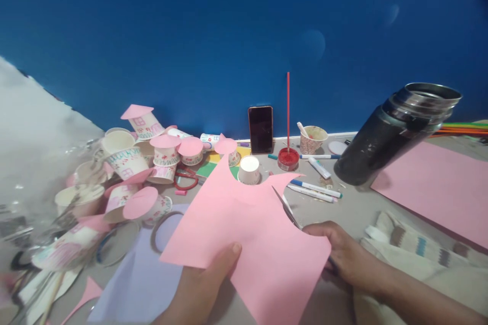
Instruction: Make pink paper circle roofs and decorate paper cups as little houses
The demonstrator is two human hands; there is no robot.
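Note:
My left hand (208,277) grips a sheet of pink paper (247,223) from below, its thumb on top and the other fingers hidden underneath. Curved cuts run along the paper's far and right edges. A pair of scissors (290,213) is in my right hand (339,251), which is closed around the handles behind the paper's right corner. The blades lie at the curved right edge of the sheet. Just beyond the paper stands a small white paper cup (249,170), upside down. Purple paper (141,277) lies on the table left of my left hand.
Decorated paper cups with pink paper tops (163,150) crowd the left side, near tape rolls (118,244). A phone (261,129) leans on the blue wall. Markers (310,193) lie behind the scissors. At right are a dark tilted flask (385,137), pink paper (438,188) and cloth (412,259).

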